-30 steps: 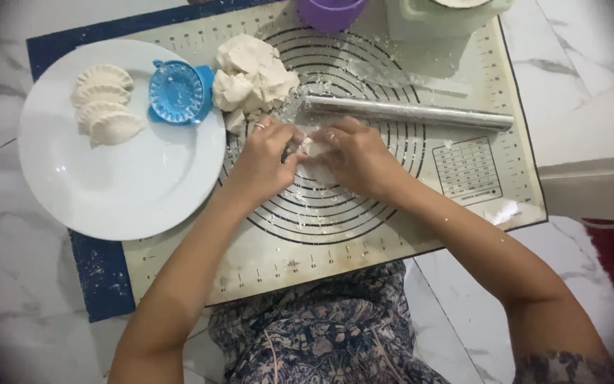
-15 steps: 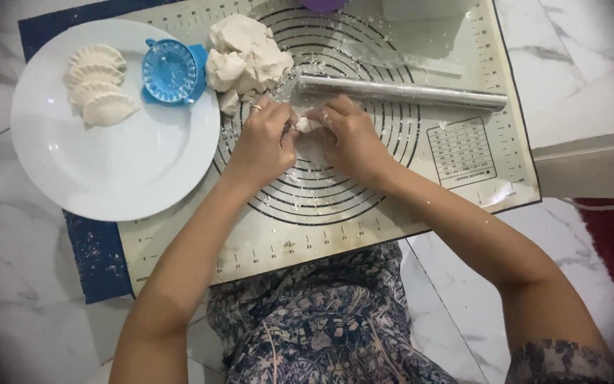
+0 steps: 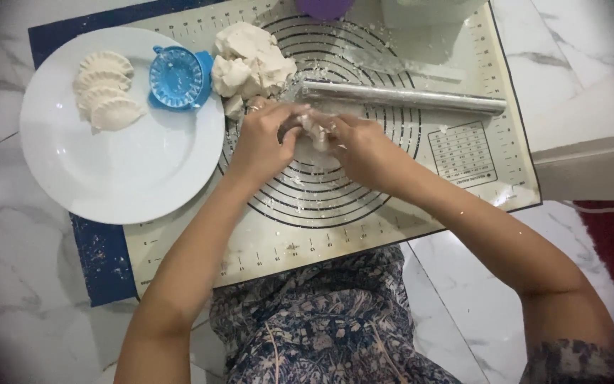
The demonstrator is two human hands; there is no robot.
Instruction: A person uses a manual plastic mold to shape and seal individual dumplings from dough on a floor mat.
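Both hands, left hand (image 3: pixel 263 139) and right hand (image 3: pixel 358 146), pinch a small dough piece (image 3: pixel 314 131); four dumplings (image 3: pixel 104 89) done, big dough lump (image 3: pixel 254 64) left

White plate (image 3: pixel 129 178) upper left w/ pale cream dumplings (image 3: pixel 104 91) & bright blue press (image 3: pixel 177 76), off-white dough (image 3: pixel 254 64), silver rolling pin (image 3: pixel 399 98), beige mat (image 3: pixel 364 220) w/ black rings, navy cloth (image 3: pixel 101 259), white-grey marble floor (image 3: pixel 8 284).

Two bare forearms, no sleeves below the elbow. The left hand (image 3: pixel 261 142) and right hand (image 3: pixel 364 146) wear no rings or gloves; flour dusts them. Below the baking mat (image 3: pixel 321 235), a dark blue garment with pale branching print covers the lap.
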